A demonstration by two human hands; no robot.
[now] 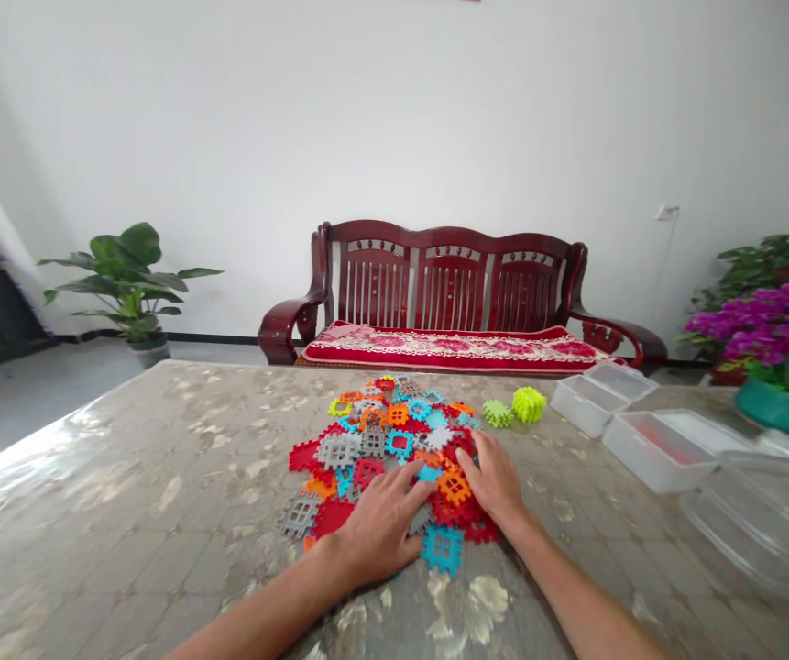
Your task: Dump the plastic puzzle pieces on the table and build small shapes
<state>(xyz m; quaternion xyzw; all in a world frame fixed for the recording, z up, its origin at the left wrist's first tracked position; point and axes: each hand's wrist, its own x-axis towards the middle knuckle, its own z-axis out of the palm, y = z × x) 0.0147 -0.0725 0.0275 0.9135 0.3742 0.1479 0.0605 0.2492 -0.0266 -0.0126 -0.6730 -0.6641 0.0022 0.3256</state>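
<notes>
A loose pile of flat plastic building tiles with notched edges (339,449) covers the middle of the table, in red, grey, orange, blue and a little yellow. My left hand (387,518) rests on the near part of the pile, fingers stretched out and thumb apart. On the pile's right side lies my right hand (494,477), its fingers spread beside an orange window tile (454,488). A blue window tile (442,550) lies at the near edge, just right of my left thumb. Yellow-green tiles, one lying flat (498,413) and a stack (529,404), sit apart, beyond my right hand.
Clear plastic boxes (655,454) and a clear lid (772,513) stand on the right of the patterned table (126,504). A green flower pot (783,410) with purple flowers is at the far right. Behind the table stands a wooden bench (449,275); a potted plant (136,284) is left.
</notes>
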